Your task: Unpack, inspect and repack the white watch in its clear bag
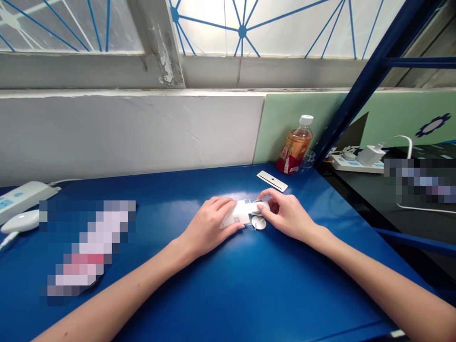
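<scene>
Over the blue tabletop [199, 308], my left hand [208, 221] closes around a small white packet [239, 214] with a printed square on it and clear plastic at its right end. Fingers and thumb of my right hand [288, 213] pinch a small white piece [262, 207] at that end of the packet. Whether the piece is inside the plastic, I cannot tell. Just below it lies a round white disc [259, 223] with a thin stem. Behind my right hand rests a flat white card [272, 181] with a dark slot.
A drink bottle [295, 147] stands at the back right by a blue metal post [356, 95]. On the left are a power strip [26, 199], a white rounded device [21, 222] and a pixelated object [92, 247]. Another power strip [359, 163] sits beyond the post.
</scene>
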Demonstrator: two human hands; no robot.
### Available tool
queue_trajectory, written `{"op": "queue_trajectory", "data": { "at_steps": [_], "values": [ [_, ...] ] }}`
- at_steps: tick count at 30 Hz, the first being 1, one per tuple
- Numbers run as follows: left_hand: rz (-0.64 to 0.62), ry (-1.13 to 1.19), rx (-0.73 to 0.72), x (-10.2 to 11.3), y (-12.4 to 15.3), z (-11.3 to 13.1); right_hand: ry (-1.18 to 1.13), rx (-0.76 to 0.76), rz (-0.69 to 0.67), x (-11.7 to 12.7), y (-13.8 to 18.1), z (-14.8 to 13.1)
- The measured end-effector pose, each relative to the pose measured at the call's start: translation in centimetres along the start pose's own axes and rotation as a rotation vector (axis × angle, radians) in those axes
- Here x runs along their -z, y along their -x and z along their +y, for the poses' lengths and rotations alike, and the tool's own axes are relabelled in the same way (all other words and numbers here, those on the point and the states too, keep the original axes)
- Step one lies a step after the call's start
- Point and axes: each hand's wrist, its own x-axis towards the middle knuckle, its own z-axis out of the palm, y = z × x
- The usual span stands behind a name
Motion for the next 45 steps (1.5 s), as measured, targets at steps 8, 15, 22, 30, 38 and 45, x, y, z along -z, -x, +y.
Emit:
{"op": "queue_trajectory", "data": {
  "at_steps": [8,15,22,30,38,45],
  "values": [
    [-0.023,-0.027,0.018,-0.2,0.2,0.0,0.119,0.427,-0.088,2.7,-1.1,1.7],
    [-0.029,-0.058,-0.012,-0.2,0.2,0.0,0.01,0.51,-0.095,1.1,-1.0,1.9],
    [-0.017,-0.059,-0.001,-0.2,0.1,0.2,-0.061,0.387,-0.026,0.1,0.0,0.2],
    [-0.013,-0.06,0.05,-0.3,0.2,0.2,0.105,0.234,-0.031,1.7,0.2,-0.7],
    [-0.029,-0.044,0.034,-0.2,0.1,0.2,-0.15,0.155,-0.08,0.3,1.0,-1.3],
    [-0.041,0.019,0.057,-0.2,0.2,0.1,-0.408,0.073,-0.182,-1.0,1.5,-1.0]
  ]
}}
